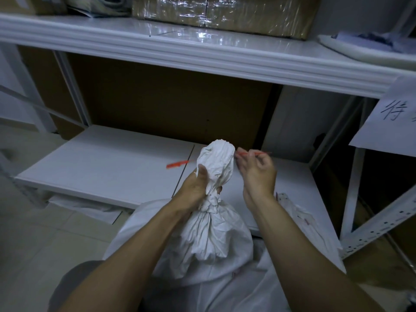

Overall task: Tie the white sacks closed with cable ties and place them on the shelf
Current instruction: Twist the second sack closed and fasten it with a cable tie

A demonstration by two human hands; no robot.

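A white sack (pixel 213 235) stands in front of me with its mouth gathered into a twisted neck that sticks up. My left hand (pixel 193 190) squeezes that neck from the left. A thin red cable tie (pixel 177 164) runs behind the neck, its wide tail showing at the left. The other end comes out at the right, pinched in the fingers of my right hand (pixel 256 172). A second white sack (pixel 301 221) lies behind my right forearm. The low white shelf (pixel 108 167) lies just beyond the sack.
An upper white shelf (pixel 202 55) carries a cardboard box wrapped in plastic film (pixel 225 14). A paper sign with handwriting (pixel 391 118) hangs at the right. White perforated shelf posts (pixel 380 228) stand at the right. Pale floor tiles (pixel 45 221) spread to the left.
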